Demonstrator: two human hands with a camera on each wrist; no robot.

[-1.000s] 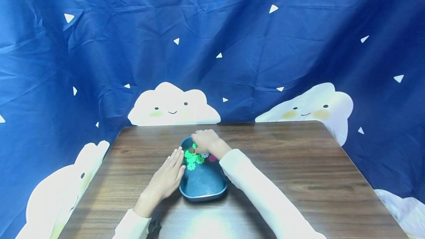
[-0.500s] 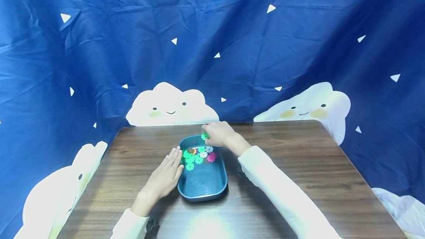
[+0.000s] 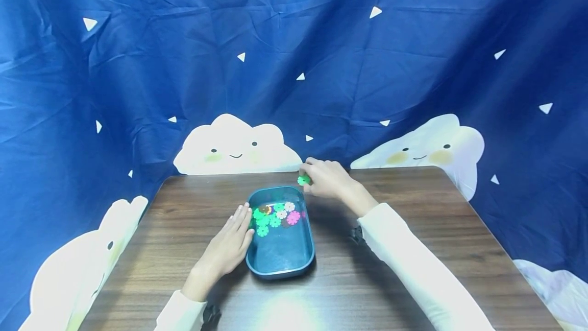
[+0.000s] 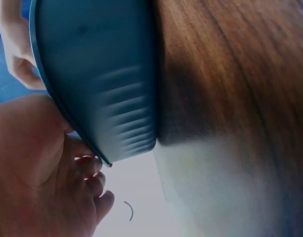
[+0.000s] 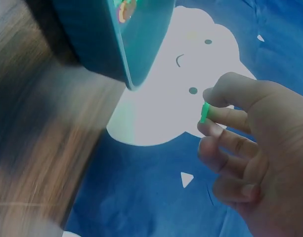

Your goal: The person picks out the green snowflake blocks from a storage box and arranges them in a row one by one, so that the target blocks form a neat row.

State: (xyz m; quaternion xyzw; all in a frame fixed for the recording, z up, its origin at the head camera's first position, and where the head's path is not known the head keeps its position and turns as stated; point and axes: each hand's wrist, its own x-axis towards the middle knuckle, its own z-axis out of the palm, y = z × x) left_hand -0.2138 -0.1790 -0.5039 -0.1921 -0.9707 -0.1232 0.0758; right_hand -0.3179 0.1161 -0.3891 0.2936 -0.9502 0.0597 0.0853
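A dark blue tray sits mid-table with several small flower-shaped plastic pieces, green, pink and white, at its far end. My left hand lies flat on the table, fingers straight against the tray's left wall. My right hand is raised just beyond the tray's far right corner and pinches one green flower piece between thumb and fingers. The right wrist view shows the same green piece edge-on at my fingertips, with the tray to the left.
The brown wooden table runs to a far edge under a blue curtain printed with white clouds. The table's right edge slants off at the right.
My right hand has risen out of the tray with a green piece and moved right and away, past the far right corner. The left hand has stayed against the tray.
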